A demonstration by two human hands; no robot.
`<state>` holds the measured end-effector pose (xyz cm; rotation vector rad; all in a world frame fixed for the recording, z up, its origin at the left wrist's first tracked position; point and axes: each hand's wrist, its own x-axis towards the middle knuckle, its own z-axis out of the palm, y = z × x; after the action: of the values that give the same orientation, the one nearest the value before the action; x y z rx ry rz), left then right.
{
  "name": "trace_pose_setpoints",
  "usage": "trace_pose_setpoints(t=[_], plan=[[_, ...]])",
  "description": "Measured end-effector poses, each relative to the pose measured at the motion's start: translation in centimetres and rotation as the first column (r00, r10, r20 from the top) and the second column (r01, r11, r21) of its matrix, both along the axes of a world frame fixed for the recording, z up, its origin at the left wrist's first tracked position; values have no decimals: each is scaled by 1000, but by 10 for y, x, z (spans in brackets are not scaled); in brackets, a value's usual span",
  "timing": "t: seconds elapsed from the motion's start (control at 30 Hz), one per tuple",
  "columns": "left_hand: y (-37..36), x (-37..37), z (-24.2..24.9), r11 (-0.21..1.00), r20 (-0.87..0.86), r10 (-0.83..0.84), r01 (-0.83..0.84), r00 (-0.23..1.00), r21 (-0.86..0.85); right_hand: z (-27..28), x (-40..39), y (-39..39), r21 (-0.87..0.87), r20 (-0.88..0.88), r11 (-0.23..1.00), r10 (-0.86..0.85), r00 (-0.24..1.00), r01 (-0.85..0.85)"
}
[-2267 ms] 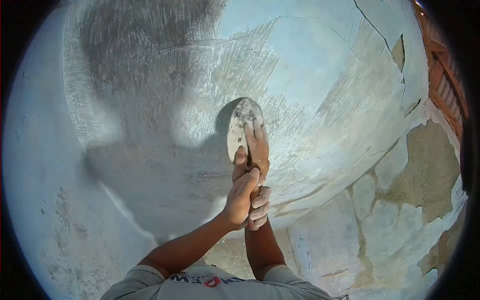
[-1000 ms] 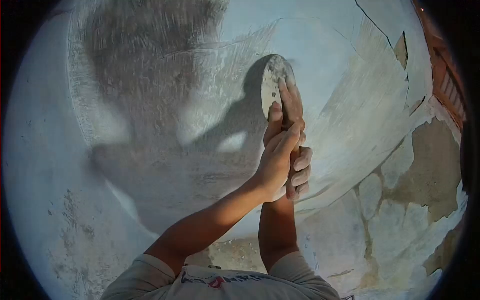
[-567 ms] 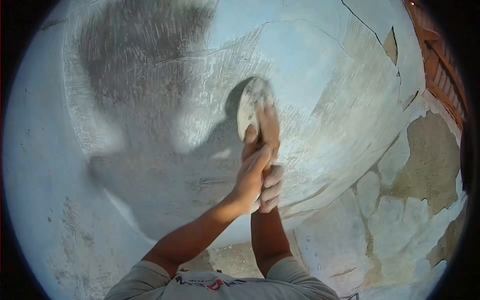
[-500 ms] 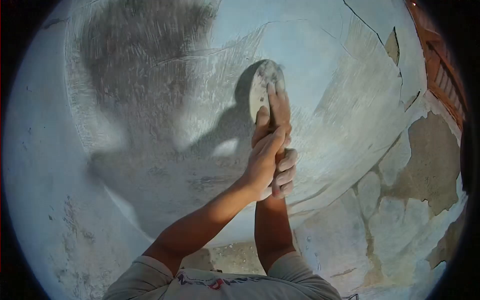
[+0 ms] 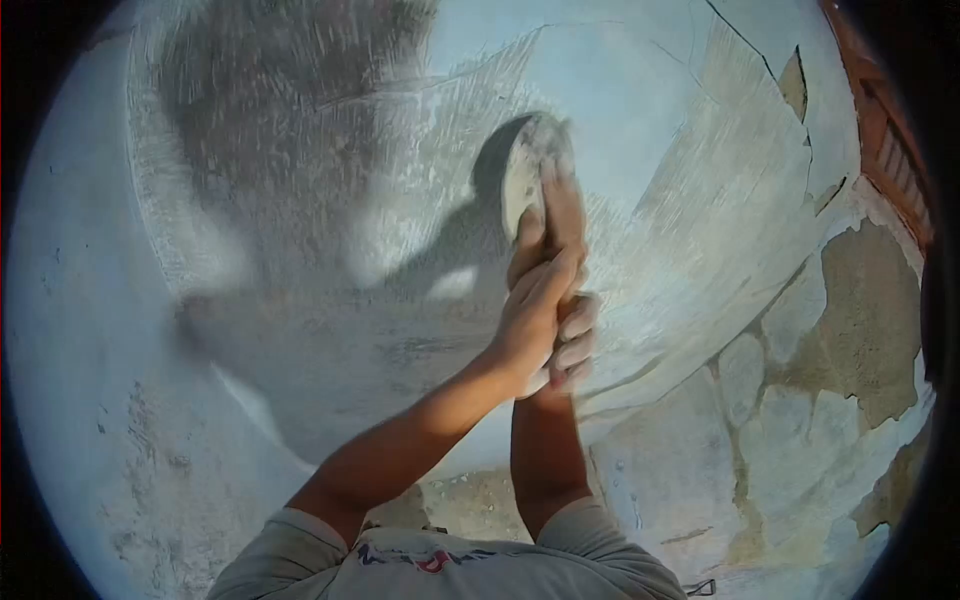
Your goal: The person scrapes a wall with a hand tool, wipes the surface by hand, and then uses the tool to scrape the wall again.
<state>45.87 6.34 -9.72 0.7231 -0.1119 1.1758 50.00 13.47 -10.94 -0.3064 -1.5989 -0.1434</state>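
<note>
My right hand point(image 5: 562, 212) presses a pale oval pad point(image 5: 521, 188) against a large plastered wall surface point(image 5: 640, 120). Its fingers lie extended along the pad's right side, with the thumb at the lower edge. Grey dust coats the blurred upper end of the pad. Below it, my left hand point(image 5: 535, 312) is closed around my right wrist, its whitened fingers wrapping over on the right. Both arms reach upward, the left one slanting across from the lower left.
Scratched, rough plaster point(image 5: 290, 150) covers the upper left, partly under shadow. Cracks and a peeling chip point(image 5: 793, 85) show at the upper right. Bare brown patches point(image 5: 868, 310) break the coating at the right. A reddish-brown wooden frame point(image 5: 890, 135) borders the far right.
The pad and both hands have shifted slightly up and to the right along the surface. Both holds look the same.
</note>
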Motion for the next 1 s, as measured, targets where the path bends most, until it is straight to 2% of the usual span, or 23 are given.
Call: trace_pose_setpoints(t=[0.03,0.07,0.1,0.17,0.2,0.23,0.27,0.37,0.4,0.43,0.47,0.5,0.57,0.6,0.67,0.7,0.73,0.8,0.83,0.87,0.93,0.97,1.0], plan=[[-5,5,19,997,-15,61,-61,998,-52,15,1,-1,15,-5,1000,-2,1000,2],[-1,13,27,996,100,-95,94,990,7,25,1,-3,26,-5,1000,-4,1000,4],[-19,9,37,974,-115,159,-175,981,-146,29,1,-3,32,-7,999,-9,1000,10],[-5,4,-3,997,-9,48,-48,999,-58,17,-3,-3,17,0,999,-30,1000,30],[18,4,-45,975,125,-184,166,975,146,3,-7,-2,10,3,999,-37,999,37],[48,10,-81,785,230,-548,400,804,473,-14,-10,0,3,3,999,-46,999,46],[75,18,-109,406,152,-871,509,468,759,-40,-13,3,-2,-11,999,-35,999,35],[70,17,-130,343,151,-912,509,381,790,-69,-17,5,-3,12,999,-47,999,47],[57,12,-103,566,195,-762,490,618,663,-58,-19,6,-18,-14,999,-50,999,50],[44,7,-76,753,130,-550,421,825,506,-38,-17,-1,-35,-37,998,-54,998,53],[30,2,-48,872,-13,-357,338,934,355,-16,-13,-6,-30,-53,998,-50,997,48],[-11,-5,-14,965,-336,232,-260,913,-40,9,-12,-4,-5,-56,999,-42,998,42],[-12,6,29,966,-185,208,-231,961,-116,21,-7,-5,6,-48,1000,-28,998,28],[-9,3,29,980,-181,187,-197,966,-39,21,-4,-6,8,-42,1000,-25,999,25],[4,-1,-4,999,-111,34,-33,993,11,4,-3,-6,-19,-24,1000,-24,999,24],[12,-3,-34,995,-7,-58,58,998,79,-11,-5,-4,-39,-16,999,-25,1000,24],[23,0,-71,956,141,-235,203,962,210,-29,-7,-2,-55,-5,998,-25,1000,25],[49,7,-131,723,288,-642,435,711,537,-66,-10,-2,-99,11,995,-16,1000,17],[54,9,-148,616,290,-752,473,592,630,-75,-12,-1,-113,19,993,-11,1000,14],[56,10,-153,546,284,-813,495,509,676,-69,-8,-1,-99,30,995,-6,1000,9],[64,9,-123,409,149,-878,553,455,726,-48,-8,3,-37,13,999,-39,999,39],[81,10,-87,296,38,-912,589,409,752,-30,-13,8,10,-15,997,-72,997,72],[80,8,-73,421,111,-862,576,495,701,-5,-7,15,49,4,996,-81,997,81]])
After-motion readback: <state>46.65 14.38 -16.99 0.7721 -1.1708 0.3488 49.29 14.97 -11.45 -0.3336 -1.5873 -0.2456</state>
